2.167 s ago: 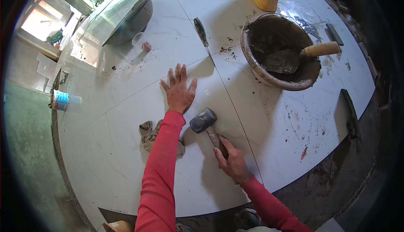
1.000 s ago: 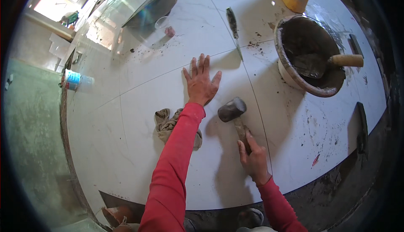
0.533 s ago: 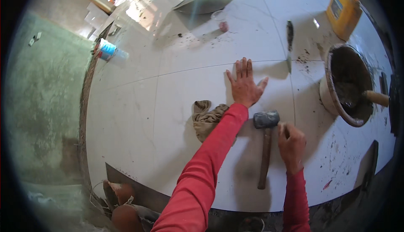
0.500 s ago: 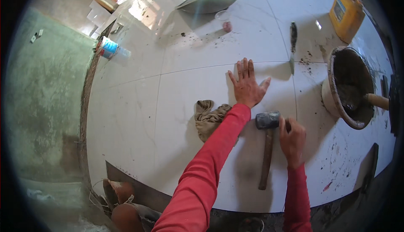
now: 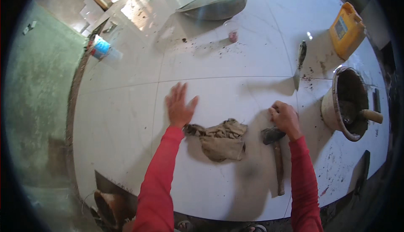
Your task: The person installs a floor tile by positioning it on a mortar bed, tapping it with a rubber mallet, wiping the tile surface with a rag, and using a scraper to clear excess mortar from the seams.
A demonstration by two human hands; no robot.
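Observation:
My left hand [image 5: 180, 106] rests open on the white tiles [image 5: 118, 118], fingers spread, beside a crumpled brown cloth [image 5: 221, 141]. My right hand [image 5: 284, 116] is closed with fingers curled just beyond a rubber mallet [image 5: 273, 135], which lies on the tiles with its wooden handle toward me; I cannot make out what, if anything, those fingers hold. A dark-handled blade [image 5: 301, 53] is farther forward. To the right stands a mortar bucket [image 5: 329, 106] with a wooden-handled trowel [image 5: 371, 115] in it.
A yellow jug [image 5: 345, 28] stands behind the bucket. A dark basin [image 5: 210, 11], clear cup [image 5: 231, 24] and pink lump [image 5: 233, 37] are farther forward; a paint can [image 5: 99, 46] lies left by a green wall [image 5: 44, 97]. Dark bars [image 5: 362, 169] lie along the right edge.
My right hand has released the mallet and moved forward past its head. My left hand has slid left across the tiles, uncovering more of the cloth. The view has also swung.

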